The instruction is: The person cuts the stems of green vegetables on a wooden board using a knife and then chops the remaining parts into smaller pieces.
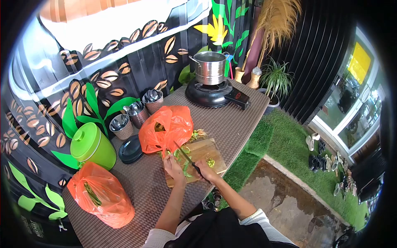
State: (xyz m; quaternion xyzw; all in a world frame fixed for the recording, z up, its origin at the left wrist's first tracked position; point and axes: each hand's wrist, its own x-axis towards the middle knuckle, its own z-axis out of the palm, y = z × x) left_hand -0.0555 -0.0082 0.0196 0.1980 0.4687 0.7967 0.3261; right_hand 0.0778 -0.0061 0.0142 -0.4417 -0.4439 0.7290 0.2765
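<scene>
A: What sits at the far left of the worktop (244, 120)?
B: A crinkled orange plastic bag (101, 198), gathered at the top, slumps on the brown, woven-textured surface. Just behind it stands a glossy green canister (92, 145), round, with a knobbed lid

A: And next along?
B: A flat black lid (130, 149), disc-shaped, lies beside the canister. Behind it, three small woven cups (121, 126) in a row hold shiny metal cutlery

A: Then the middle?
B: A second orange bag (165, 128), thin and wrinkled, touches the far-left corner of a rectangular wooden cutting board (209, 153). A stringy tuft of greens (197, 134) shows at the bag's right side

A: Where are the hands?
B: Over the board. The left hand (173, 168) has its fingers bunched together, pressing down on long green stalks (182, 160) that lie across the board's near-left part. The right hand (205, 171) is wrapped tight round the dark handle of a knife (185, 155). Its slim blade slants up and left over the stalks, just beside the left fingers

A: Anything cut?
B: A little heap of chopped green bits (211, 163) rests on the bare wood, right of the blade

A: Further right?
B: At the back a round black gas stove (209, 94) carries a cylindrical steel pot (210, 68). Beyond the worktop's edge, a spiky potted plant (275, 78) stands above a strip of green grass-like matting (281, 140)
</scene>
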